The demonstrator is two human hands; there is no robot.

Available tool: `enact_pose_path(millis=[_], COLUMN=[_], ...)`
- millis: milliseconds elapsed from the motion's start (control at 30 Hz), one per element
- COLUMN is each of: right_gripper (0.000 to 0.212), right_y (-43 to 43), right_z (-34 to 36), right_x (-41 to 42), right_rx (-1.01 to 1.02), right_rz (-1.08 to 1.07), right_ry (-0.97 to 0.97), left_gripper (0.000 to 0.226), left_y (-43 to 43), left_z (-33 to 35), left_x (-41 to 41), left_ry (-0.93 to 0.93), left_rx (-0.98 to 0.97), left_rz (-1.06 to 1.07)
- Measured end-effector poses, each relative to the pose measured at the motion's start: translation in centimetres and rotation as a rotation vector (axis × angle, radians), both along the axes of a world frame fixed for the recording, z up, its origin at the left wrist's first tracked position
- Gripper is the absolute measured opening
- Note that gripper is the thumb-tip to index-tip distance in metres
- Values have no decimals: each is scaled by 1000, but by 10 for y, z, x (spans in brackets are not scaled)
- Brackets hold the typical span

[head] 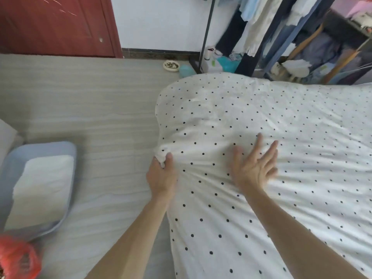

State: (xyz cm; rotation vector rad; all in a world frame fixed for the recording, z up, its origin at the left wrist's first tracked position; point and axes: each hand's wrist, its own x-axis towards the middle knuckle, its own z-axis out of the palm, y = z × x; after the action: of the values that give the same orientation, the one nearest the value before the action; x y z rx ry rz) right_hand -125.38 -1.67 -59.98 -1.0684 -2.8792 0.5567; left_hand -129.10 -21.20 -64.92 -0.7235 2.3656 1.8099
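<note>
A white bed cover with small black dots (261,109) lies over the bed and fills the right half of the view. My left hand (161,176) grips a bunched fold of the cover at its left edge, thumb on top of the cloth. To its right, my right hand (255,166) lies flat on the cover with its fingers spread and straight, pressing the fabric down. Creases run through the cloth between the two hands.
Grey striped floor (84,101) lies left of the bed. A blue tray with a white pad (40,186) sits at the lower left, a red bag (18,258) below it. A red door (56,25), a small bowl (171,65) and a clothes rack (281,33) stand at the back.
</note>
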Motion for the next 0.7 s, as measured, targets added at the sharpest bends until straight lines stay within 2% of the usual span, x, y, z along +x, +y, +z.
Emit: enact_pose_path(millis=[67, 100, 133, 167, 233, 267, 300, 367, 400, 433, 500, 533, 600, 700], right_gripper=[67, 60, 52, 47, 41, 39, 36, 34, 39, 47, 62, 67, 72, 69], right_y=[-47, -64, -74, -76, -58, -43, -28, 0, 14, 23, 24, 11, -25, -66], right_z=[-13, -20, -18, -12, -1, 3, 7, 8, 6, 5, -5, -14, -24, -20], right_x=[-36, -47, -54, -57, -44, -27, -6, 38, 61, 83, 133, 172, 253, 360], right_rx=[-138, -268, -437, -611, -901, -939, -850, -402, -184, -46, 46, 77, 104, -139], right_rz=[398, 575, 636, 638, 396, 275, 226, 246, 252, 219, 179, 273, 614, 948], right_ry=[-393, -451, -431, -383, -228, -102, 36, 248, 303, 273, 14, -181, -447, -575], left_gripper=[29, 34, 39, 45, 53, 55, 58, 61, 63, 68, 78, 82, 86, 103], left_y=[-18, -21, -21, -23, -32, -41, -49, -53, -45, -34, -10, -2, 7, -5], left_z=[-1, -6, -19, -32, -52, -57, -60, -58, -52, -44, -30, -25, -18, -16], left_x=[-32, -40, -42, -39, -16, -2, 10, 38, 56, 74, 115, 143, 197, 290], left_ry=[82, 45, -35, -146, -386, -462, -499, -483, -478, -490, -535, -554, -564, -714], left_rx=[-184, -247, -280, -300, -287, -297, -306, -208, -102, 1, 184, 235, 259, 246], left_rz=[18, -14, -63, -130, -213, -255, -289, -335, -352, -360, -356, -345, -309, -286])
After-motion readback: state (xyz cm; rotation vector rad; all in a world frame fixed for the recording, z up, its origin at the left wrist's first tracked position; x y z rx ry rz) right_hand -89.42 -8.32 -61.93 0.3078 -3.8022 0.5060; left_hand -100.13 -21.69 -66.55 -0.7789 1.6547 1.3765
